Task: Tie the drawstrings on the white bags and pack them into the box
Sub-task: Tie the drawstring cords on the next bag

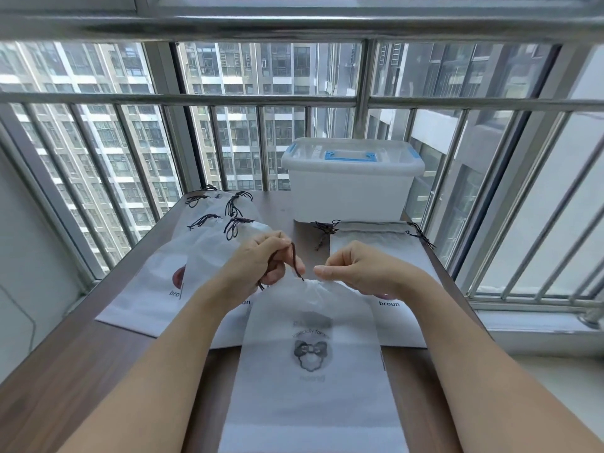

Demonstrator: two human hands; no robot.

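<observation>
on the brown table (81,371) beside the window railing (228,99), a white bag (310,371) with a grey bow print is lying flat in front of the person. its gathered top is pointing away from the person, between the two hands. the left hand (261,259) is pinching the dark drawstring (295,259) with curled fingers, and the right hand (356,266) is gripping the bunched mouth of the bag. a pile of white bags with cinched cords (196,253) is lying at the left, and one more flat bag (376,237) at the right. behind them the translucent plastic box (349,188) is standing with its lid (349,155) closed, so i cannot tell what is inside.
</observation>
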